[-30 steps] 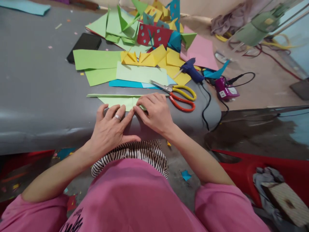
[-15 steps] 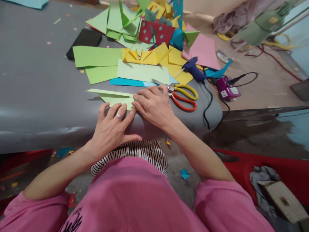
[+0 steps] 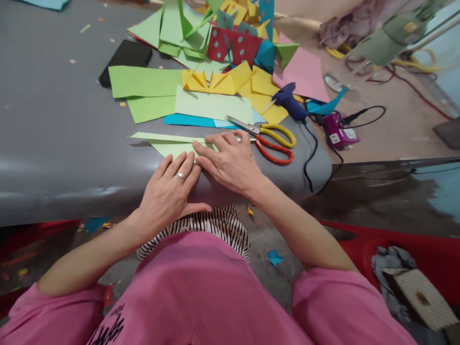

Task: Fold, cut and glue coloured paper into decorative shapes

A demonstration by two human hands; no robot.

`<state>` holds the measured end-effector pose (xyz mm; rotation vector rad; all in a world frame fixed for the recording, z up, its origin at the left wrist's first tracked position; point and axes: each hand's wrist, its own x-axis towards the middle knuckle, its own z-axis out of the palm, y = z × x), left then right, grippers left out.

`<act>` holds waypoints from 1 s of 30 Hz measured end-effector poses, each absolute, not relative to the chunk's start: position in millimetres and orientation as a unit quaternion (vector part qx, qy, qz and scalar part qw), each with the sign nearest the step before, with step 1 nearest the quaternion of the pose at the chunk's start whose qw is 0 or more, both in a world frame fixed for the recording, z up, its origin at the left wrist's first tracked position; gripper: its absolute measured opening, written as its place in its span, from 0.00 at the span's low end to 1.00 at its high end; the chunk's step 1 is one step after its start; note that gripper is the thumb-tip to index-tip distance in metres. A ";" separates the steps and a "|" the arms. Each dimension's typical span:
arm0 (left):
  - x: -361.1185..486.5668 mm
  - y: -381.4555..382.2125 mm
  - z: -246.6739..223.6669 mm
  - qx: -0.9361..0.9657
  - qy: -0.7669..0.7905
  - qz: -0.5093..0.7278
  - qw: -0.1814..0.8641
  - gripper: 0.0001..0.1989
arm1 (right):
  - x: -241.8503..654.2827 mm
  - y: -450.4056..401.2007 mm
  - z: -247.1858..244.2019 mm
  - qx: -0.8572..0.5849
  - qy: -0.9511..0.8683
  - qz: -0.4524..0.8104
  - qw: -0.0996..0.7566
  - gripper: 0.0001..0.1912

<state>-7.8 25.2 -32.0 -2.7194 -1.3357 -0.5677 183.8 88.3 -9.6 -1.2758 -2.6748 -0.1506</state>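
The grey table (image 3: pixel 53 120) fills the upper left of the frame and, like the heap of coloured paper pieces (image 3: pixel 235 50) at top centre, shows no real change. The folded pale green paper (image 3: pixel 168 147) lies at the centre, near the table's front edge; its long upper strip lay nearly flat a second ago, but the left end now tips up and throws a shadow. The left hand (image 3: pixel 167 191), lower centre-left, has drawn its spread, bent fingers together and laid them flat on the paper's lower edge, thumb wide. The right hand (image 3: pixel 233 163), just right of centre, has stretched its index finger further left over the paper; its fingers are parted, gripping nothing visible. This reads as pressing and smoothing a fold, with the strip apparently not lying flat yet. The scissors (image 3: pixel 255 130), right of centre, remain untouched, and the ring (image 3: pixel 181 176) sits on the left hand.
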 end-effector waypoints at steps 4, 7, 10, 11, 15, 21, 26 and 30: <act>-0.8 19.0 -38.8 -0.868 -0.456 -0.189 0.048 0.50 | 185.0 84.0 -15.6 -0.438 -0.893 -0.050 0.085 0.26; 0.3 18.9 -40.0 -0.868 -0.456 -0.186 0.060 0.54 | 185.2 84.3 -17.7 -0.456 -0.883 -0.030 0.104 0.25; -6.1 22.9 -34.4 -0.883 -0.433 -0.173 0.051 0.55 | 182.9 92.8 -10.1 -0.486 -0.864 0.030 0.123 0.22; -8.9 24.5 -31.7 -0.884 -0.432 -0.172 0.047 0.52 | 181.3 97.0 -5.6 -0.502 -0.854 0.046 0.124 0.21; -17.1 30.2 -23.4 -0.875 -0.438 -0.195 0.069 0.33 | 173.9 112.4 12.4 -0.547 -0.829 0.068 0.092 0.15; -31.5 43.0 -11.5 -0.832 -0.472 -0.278 0.094 0.24 | 174.3 120.9 22.2 -0.533 -0.810 0.229 0.083 0.06; -43.3 57.8 6.4 -0.802 -0.506 -0.307 0.085 0.26 | 175.0 106.3 28.2 -0.462 -0.861 0.172 0.130 0.05; -41.3 52.1 15.8 -0.815 -0.463 -0.327 0.118 0.02 | 173.3 79.6 33.9 -0.410 -0.886 -0.097 0.194 0.06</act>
